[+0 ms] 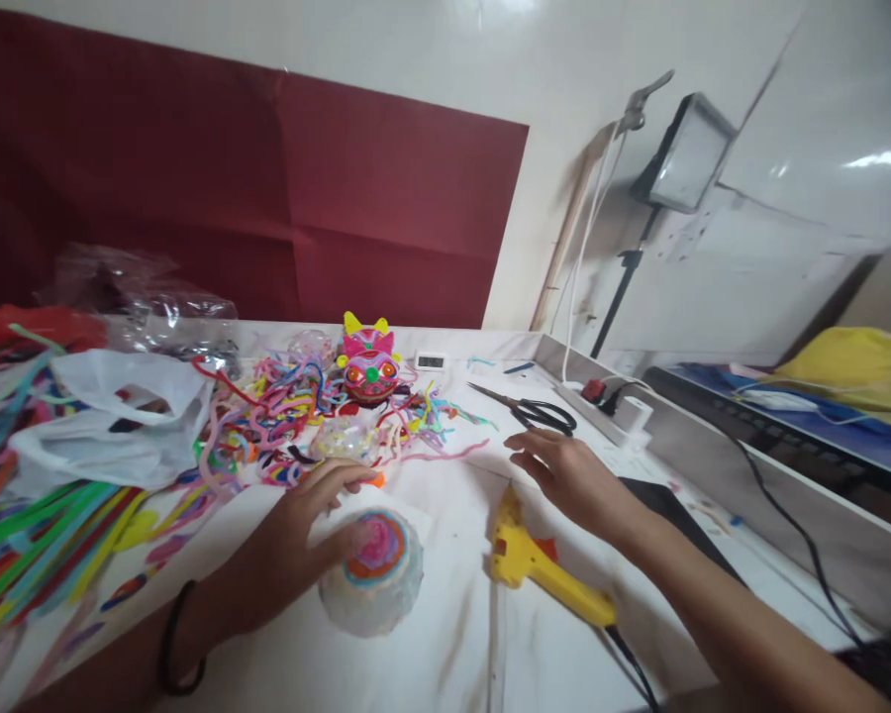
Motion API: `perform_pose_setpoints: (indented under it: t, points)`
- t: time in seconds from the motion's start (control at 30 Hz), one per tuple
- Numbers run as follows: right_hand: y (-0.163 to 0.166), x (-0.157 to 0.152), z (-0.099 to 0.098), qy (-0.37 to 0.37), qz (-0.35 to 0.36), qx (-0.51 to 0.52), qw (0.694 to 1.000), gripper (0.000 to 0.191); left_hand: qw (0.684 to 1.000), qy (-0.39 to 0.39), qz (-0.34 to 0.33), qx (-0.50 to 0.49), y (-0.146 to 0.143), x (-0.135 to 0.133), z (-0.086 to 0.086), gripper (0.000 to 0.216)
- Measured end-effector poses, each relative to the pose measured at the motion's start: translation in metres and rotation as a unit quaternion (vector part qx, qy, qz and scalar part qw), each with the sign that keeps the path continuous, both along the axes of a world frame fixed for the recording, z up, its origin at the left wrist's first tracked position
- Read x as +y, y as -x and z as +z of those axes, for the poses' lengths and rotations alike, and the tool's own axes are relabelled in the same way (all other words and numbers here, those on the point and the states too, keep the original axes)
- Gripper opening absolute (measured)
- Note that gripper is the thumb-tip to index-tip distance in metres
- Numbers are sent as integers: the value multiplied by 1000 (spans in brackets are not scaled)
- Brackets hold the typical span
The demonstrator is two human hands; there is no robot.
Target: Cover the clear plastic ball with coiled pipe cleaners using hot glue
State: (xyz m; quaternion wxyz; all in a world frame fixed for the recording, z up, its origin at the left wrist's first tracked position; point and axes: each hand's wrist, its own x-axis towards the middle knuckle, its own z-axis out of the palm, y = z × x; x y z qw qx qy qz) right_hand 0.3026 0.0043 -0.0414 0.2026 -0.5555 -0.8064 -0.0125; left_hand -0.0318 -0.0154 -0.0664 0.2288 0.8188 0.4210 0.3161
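Observation:
My left hand (308, 530) is at the left side of a pale round ball (375, 604), whose top carries coiled rings of pink, purple, orange and blue. The thumb lies over the pink middle; the fingers reach past the far edge, apart from the thumb. Whether the thumb presses on the ball, I cannot tell. My right hand (568, 475) hovers with loosely bent fingers, nothing visible in them. It is between black-handled scissors (539, 411) and a yellow glue gun (524, 555), which lies on the white table (445, 644).
Colourful pipe cleaners (282, 401) heap up at the left and back, around a white plastic bag (119, 416). Among them stands a bright animal-head figure (371, 366). A small digital display (431, 361), a power strip (594, 401) and cords line the back right.

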Motion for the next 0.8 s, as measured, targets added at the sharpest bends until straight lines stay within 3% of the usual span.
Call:
perform_pose_setpoints:
  t: [0.13, 0.27, 0.37, 0.57, 0.8]
  points:
    - [-1, -55, -8, 33, -6, 1, 999, 27, 998, 37, -23, 53, 1, 0, -6, 66]
    - [4, -84, -34, 71, 13, -54, 996, 45, 994, 50, -35, 92, 1, -2, -13, 87]
    - [8, -85, -47, 67, -2, -92, 993, 54, 993, 36, -40, 106, 1, -3, -17, 95]
    - [17, -81, -50, 118, -51, -116, 985, 63, 991, 21, -50, 120, -2, -5, -22, 97]
    - [-1, -80, -66, -11, -39, 5, 999, 45, 989, 42, -69, 120, -4, -7, -16, 95]
